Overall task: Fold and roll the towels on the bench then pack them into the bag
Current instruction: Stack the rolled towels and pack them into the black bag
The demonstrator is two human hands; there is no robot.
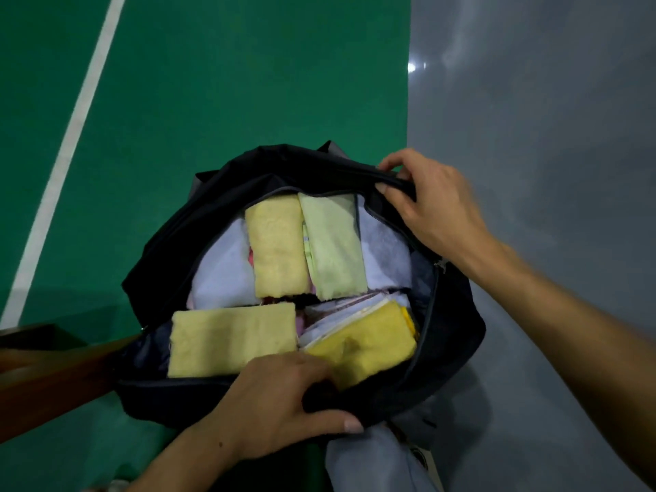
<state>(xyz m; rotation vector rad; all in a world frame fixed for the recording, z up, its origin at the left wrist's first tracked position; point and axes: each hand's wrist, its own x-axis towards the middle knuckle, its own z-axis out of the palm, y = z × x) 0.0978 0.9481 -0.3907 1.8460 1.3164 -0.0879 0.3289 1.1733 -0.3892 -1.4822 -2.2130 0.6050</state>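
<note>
Head view, looking down into the dark bag (170,250), which rests partly on the wooden desk (53,378) at lower left, over a green floor (213,83) with a white line (71,136). The right hand (433,204) pinches the far rim of the opening, thumb under and fingers over the fabric; the left hand (277,395) curls its grip round the near rim, thumb outside and fingers tucked in against the towels. Pulled apart in this way, the two rims probably keep the mouth wide so the load can be checked or settled (or drawn together for closing; which cannot be told).

Contents, counted: two pale yellow rolls, one upright (277,246) and one crosswise (230,342); one pale green roll (335,246) touching the upright yellow one; one brighter yellow towel (369,342) at near right; white towels (223,268) packed on both sides and beneath, their number unclear. A little pink shows between the rolls.

No towel is visible outside the bag, so packing appears nearly finished.
</note>
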